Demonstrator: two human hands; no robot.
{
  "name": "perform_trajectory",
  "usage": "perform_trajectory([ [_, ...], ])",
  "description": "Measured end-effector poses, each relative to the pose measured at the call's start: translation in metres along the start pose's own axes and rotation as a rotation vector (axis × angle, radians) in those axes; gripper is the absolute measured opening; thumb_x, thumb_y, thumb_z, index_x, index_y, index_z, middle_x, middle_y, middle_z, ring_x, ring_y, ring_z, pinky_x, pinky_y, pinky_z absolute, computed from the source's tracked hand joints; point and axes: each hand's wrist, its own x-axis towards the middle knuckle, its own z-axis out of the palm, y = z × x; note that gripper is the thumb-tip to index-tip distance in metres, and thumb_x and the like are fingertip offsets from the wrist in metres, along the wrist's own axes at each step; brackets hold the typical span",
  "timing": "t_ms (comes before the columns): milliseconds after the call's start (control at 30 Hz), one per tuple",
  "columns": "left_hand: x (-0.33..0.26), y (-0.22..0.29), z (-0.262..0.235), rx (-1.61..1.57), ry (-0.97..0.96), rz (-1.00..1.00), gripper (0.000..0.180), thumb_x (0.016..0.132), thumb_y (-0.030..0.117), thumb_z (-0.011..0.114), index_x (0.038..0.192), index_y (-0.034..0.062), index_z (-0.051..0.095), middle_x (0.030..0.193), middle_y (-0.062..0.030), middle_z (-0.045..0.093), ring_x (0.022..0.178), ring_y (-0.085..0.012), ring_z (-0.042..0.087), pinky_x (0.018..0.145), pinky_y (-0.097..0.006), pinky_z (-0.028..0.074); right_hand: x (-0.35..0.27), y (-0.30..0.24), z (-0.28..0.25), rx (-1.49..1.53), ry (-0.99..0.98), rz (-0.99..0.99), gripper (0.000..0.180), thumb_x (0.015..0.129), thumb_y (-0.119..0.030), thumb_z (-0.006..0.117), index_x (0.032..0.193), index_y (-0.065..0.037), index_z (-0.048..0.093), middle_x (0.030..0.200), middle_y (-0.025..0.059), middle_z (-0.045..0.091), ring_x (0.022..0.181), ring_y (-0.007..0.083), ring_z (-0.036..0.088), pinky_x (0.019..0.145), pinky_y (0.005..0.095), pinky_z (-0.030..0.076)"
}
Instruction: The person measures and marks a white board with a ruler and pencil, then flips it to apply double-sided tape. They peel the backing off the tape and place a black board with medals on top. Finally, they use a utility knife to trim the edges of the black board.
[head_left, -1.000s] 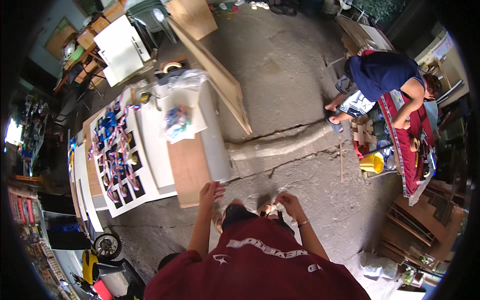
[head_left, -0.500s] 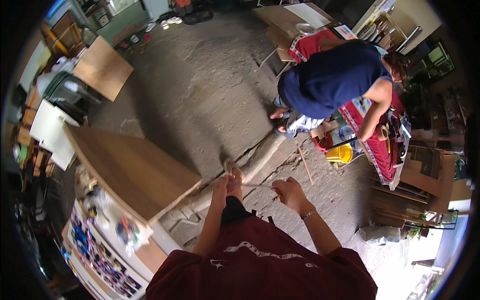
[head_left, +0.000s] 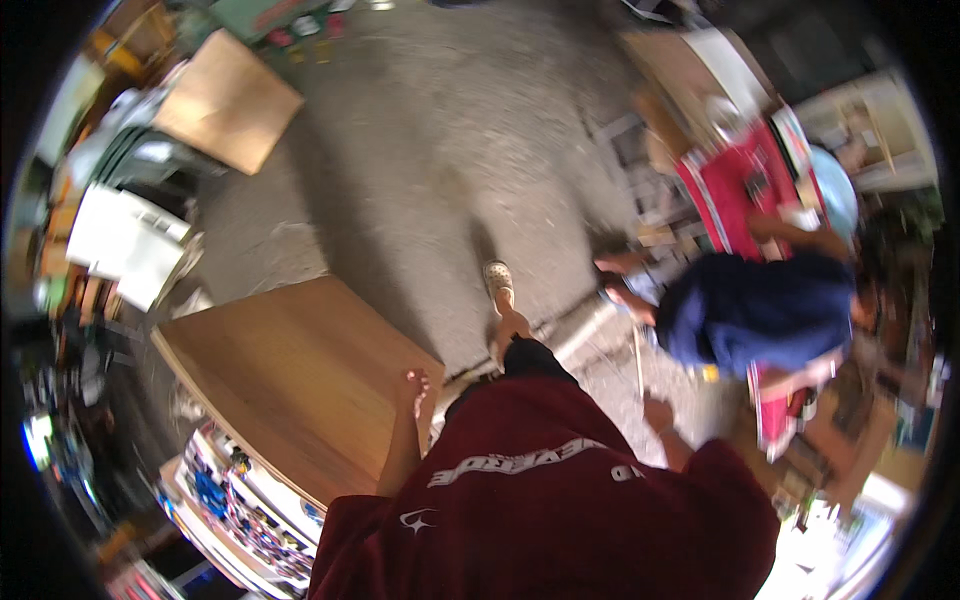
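Observation:
My left hand [head_left: 417, 388] is raised in front of the brown wooden panel [head_left: 300, 370]. Its fingers are curled in, and whatever may be in them is too small to make out. My right hand [head_left: 658, 412] is held low on the right, away from my left hand. Motion smears its fingers, so I cannot tell whether it grips anything. Close beyond it, a thin pale strip [head_left: 639, 362] shows against the floor. My foot in a beige clog [head_left: 498, 280] is stretched forward on the concrete.
A person in a dark blue top [head_left: 755, 310] bends over a table with a red cloth [head_left: 735, 200] on the right. Stacked chairs [head_left: 140, 165], a plywood board [head_left: 230, 100] and a white board [head_left: 125, 240] stand at the left. A raised concrete ledge [head_left: 585, 335] crosses the floor.
My hands have moved apart; before, they were close together with a thin translucent thing between them. One foot has stepped forward past the ledge. The view has shifted, and the person appears farther right.

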Motion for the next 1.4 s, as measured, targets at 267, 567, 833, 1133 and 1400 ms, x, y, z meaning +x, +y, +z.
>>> perform_trajectory([
  [267,0.047,0.126,-0.043,0.194,0.459,0.003,0.029,0.096,0.03,0.068,0.105,0.0025,0.065,0.088,-0.0091,0.071,0.067,-0.019,0.066,0.054,-0.036,0.051,0.328,-0.161,-0.215,0.373,0.034,-0.088,0.017,0.094,-0.016,0.059,0.106,-0.004,0.06,0.083,0.015,0.071,0.076,0.0327,0.071,0.072,0.0483,0.056],
  [567,0.074,0.333,-0.057,0.095,0.787,0.368,0.051,0.092,0.044,0.07,0.115,-0.001,0.071,0.111,-0.0229,0.074,0.103,-0.034,0.072,0.09,-0.044,0.056,0.695,-0.41,-0.706,0.779,0.286,-0.635,0.011,0.1,-0.008,0.057,0.103,0.002,0.054,0.084,0.0167,0.071,0.075,0.0287,0.072,0.074,0.0376,0.055],
  [833,0.136,0.56,-0.183,0.153,0.8,0.237,0.044,0.095,0.041,0.063,0.112,0.0016,0.071,0.119,-0.0213,0.071,0.109,-0.0416,0.068,0.095,-0.052,0.052,0.702,-0.698,-0.895,-0.014,0.4,-1.001,0.016,0.1,-0.01,0.053,0.104,0.006,0.055,0.084,0.0184,0.066,0.085,0.0333,0.069,0.088,0.0442,0.053],
  [1133,-0.012,0.718,-0.416,-0.656,1.162,0.842,0.039,0.097,0.04,0.065,0.117,0.0061,0.07,0.111,-0.0182,0.074,0.107,-0.0362,0.07,0.092,-0.046,0.054,0.617,-1.094,-0.98,-0.41,0.082,-1.537,0.028,0.1,-0.021,0.056,0.114,0.003,0.056,0.1,0.0268,0.067,0.102,0.0449,0.066,0.084,0.0527,0.05],
  [1400,-0.028,0.572,-0.53,-1.339,1.347,0.178,0.046,0.096,0.046,0.063,0.124,0.0107,0.07,0.118,-0.0169,0.074,0.111,-0.032,0.07,0.094,-0.045,0.055,0.451,-1.536,-1.014,-0.549,0.35,-1.808,0.029,0.103,-0.019,0.052,0.124,0.001,0.053,0.121,0.0316,0.063,0.114,0.0519,0.058,0.092,0.058,0.047],
])
